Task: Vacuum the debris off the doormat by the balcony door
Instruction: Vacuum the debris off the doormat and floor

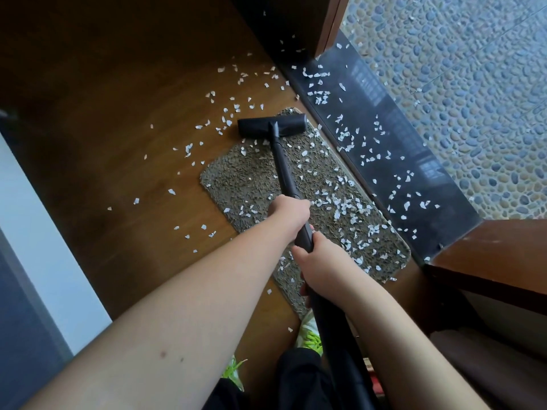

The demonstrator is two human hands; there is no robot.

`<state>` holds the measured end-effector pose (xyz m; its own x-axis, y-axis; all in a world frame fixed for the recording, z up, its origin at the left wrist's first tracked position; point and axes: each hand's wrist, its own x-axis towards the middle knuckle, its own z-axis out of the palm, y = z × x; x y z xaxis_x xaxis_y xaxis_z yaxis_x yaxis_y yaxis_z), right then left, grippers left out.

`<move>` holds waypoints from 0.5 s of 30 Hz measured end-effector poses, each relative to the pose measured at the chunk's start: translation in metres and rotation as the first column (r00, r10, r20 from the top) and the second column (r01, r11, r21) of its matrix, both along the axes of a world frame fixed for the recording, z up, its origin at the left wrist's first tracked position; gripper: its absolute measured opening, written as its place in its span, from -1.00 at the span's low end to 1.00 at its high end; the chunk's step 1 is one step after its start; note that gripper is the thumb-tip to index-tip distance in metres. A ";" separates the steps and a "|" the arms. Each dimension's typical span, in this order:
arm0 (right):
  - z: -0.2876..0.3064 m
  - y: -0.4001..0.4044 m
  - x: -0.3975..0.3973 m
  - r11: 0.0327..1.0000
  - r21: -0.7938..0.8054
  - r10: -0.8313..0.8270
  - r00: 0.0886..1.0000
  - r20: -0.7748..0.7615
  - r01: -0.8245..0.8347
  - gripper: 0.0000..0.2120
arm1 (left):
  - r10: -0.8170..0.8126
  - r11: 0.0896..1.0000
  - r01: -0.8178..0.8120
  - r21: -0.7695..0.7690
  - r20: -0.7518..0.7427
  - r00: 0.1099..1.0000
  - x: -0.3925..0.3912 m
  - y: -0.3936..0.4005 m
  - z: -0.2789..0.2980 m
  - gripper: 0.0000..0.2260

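A grey-brown shaggy doormat lies on the wooden floor beside the balcony door sill. White paper-like debris is thick on its right half and sparse on its left. A black vacuum head rests at the mat's far end, on its top edge. Its black tube runs back towards me. My left hand grips the tube higher up. My right hand grips it lower down, close to my body.
More white scraps lie on the wooden floor around the mat and on the dark stone sill. Pebbled balcony paving lies beyond. A wooden door frame stands at right. My shoes with green laces are near the mat's near corner.
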<state>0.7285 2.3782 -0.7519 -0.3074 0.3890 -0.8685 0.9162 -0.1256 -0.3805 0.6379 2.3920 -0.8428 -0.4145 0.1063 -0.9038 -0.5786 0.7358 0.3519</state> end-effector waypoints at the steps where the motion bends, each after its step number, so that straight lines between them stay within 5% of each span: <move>1: 0.001 0.000 0.001 1.000 0.000 0.003 1.000 0.006 -0.003 -0.67 | 0.001 1.000 -0.001 0.000 -0.006 1.000 0.002 0.000 -0.001 -0.70; 15: 0.015 -0.030 0.069 0.997 0.043 0.070 0.997 0.035 -0.072 -0.58 | -0.062 0.998 0.062 -0.008 -0.040 0.997 0.062 -0.038 -0.002 -0.78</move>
<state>0.7979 2.3477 -0.7370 -0.3070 0.4049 -0.8613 0.9344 -0.0436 -0.3535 0.6998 2.3543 -0.8449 -0.4436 0.1272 -0.8872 -0.5171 0.7722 0.3693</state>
